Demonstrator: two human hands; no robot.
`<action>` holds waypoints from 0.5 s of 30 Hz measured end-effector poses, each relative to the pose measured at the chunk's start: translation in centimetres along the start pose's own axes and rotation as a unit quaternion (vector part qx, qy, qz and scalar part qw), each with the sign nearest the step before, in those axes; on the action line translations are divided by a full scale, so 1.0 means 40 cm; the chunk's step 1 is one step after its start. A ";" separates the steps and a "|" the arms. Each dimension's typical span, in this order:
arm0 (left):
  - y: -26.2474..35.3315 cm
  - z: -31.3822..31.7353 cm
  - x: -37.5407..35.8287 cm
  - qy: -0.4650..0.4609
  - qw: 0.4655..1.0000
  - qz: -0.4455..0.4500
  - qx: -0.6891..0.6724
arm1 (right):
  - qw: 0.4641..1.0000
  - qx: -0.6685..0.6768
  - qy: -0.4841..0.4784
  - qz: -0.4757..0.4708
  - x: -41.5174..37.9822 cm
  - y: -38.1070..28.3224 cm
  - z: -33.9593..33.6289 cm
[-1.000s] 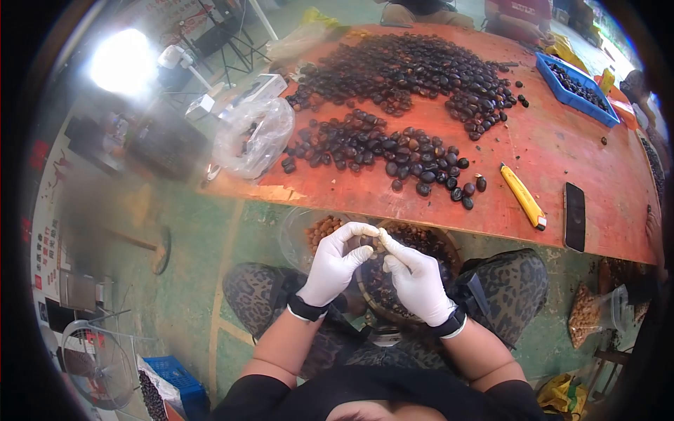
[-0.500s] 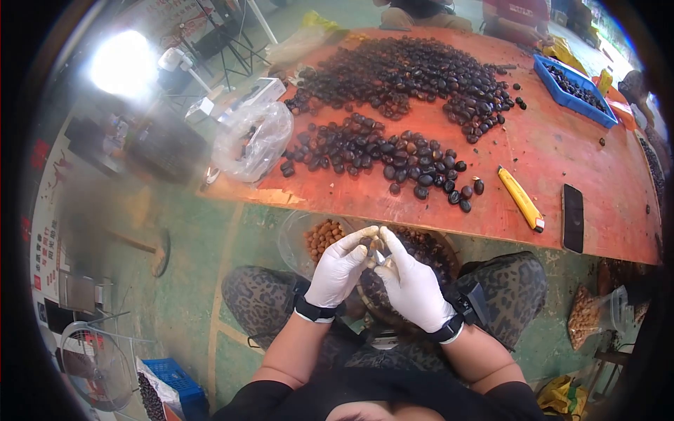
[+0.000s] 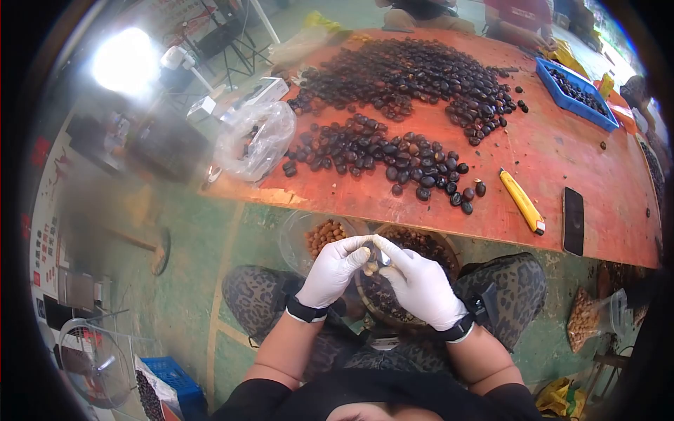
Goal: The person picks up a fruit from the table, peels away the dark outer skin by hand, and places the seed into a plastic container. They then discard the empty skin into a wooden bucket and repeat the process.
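My gloved left hand (image 3: 331, 275) pinches a dark-shelled nut (image 3: 371, 267), partly hidden by the fingers. My gloved right hand (image 3: 427, 291) is closed on a small metal blade (image 3: 384, 258) that meets the nut; its handle is out of sight. Both hands meet above my lap, over a round basket (image 3: 455, 261) of dark shell pieces. Left of it, a clear plastic bowl (image 3: 289, 242) contains light brown shelled kernels (image 3: 324, 236).
On the red table (image 3: 421, 221) lie heaps of dark nuts (image 3: 407, 77), a plastic bag (image 3: 263, 144), a yellow utility knife (image 3: 521, 201) and a phone (image 3: 573, 221). A blue tray (image 3: 572, 102) of nuts stands at the far right. Other people sit across the table.
Both wrists have spread slightly apart and the fingertips have dropped a little. My right fingers have turned further over the nut, with the blade tilted differently.
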State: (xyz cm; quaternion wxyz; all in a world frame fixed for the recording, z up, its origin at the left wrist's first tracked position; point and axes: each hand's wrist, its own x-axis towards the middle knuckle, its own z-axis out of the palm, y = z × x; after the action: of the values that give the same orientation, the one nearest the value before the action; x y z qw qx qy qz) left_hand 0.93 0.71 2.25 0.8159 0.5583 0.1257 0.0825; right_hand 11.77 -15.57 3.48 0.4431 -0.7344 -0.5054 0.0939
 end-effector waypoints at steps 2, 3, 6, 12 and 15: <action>0.002 -0.003 -0.002 -0.008 1.000 -0.015 0.005 | 0.999 -0.007 -0.031 -0.002 0.001 0.000 -0.020; 0.005 0.001 -0.004 -0.007 1.000 -0.022 0.007 | 0.999 -0.009 -0.040 -0.004 0.001 0.000 -0.026; 0.017 0.007 -0.003 -0.015 0.998 -0.035 0.049 | 0.999 0.027 -0.011 0.012 -0.007 0.003 -0.006; -0.005 0.046 0.006 0.094 0.963 0.104 0.228 | 0.956 0.277 0.079 0.054 -0.006 0.027 0.074; -0.029 0.050 0.008 0.147 0.923 0.160 0.317 | 0.881 0.430 0.025 0.195 0.001 0.007 0.057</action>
State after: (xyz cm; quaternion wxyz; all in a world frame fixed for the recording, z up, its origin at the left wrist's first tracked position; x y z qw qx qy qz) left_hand 1.85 -1.41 1.82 0.5442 0.7823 0.1731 0.2488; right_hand 10.64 -14.28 1.93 0.7007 -0.5573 -0.2510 0.3680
